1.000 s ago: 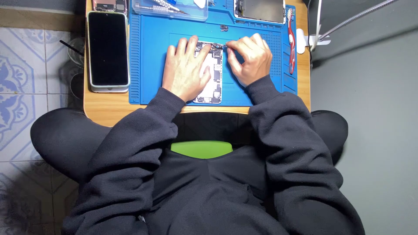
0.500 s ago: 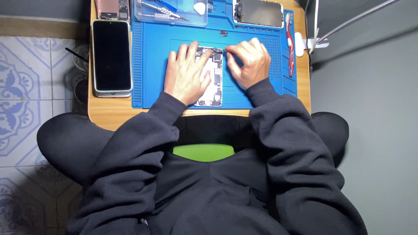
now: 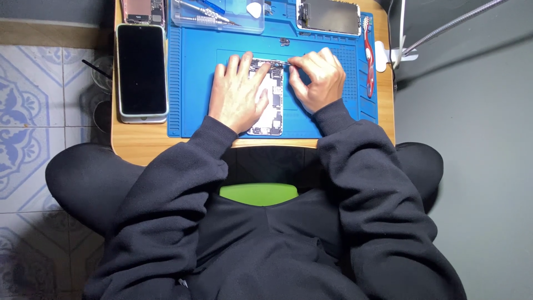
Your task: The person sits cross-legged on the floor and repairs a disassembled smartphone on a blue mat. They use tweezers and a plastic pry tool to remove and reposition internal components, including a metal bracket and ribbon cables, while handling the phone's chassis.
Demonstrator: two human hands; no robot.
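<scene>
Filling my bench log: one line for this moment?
left hand flat on opened phone | right hand grips thin tool at its top | blue mat

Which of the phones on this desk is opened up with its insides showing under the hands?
The opened phone on the blue mat, between both hands; the black phone at left is closed, screen up.

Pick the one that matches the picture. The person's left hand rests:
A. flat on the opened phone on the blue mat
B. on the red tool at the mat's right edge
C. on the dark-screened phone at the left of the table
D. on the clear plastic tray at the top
A: the left hand lies palm down across the opened phone on the blue mat, well apart from the dark-screened phone.
</scene>
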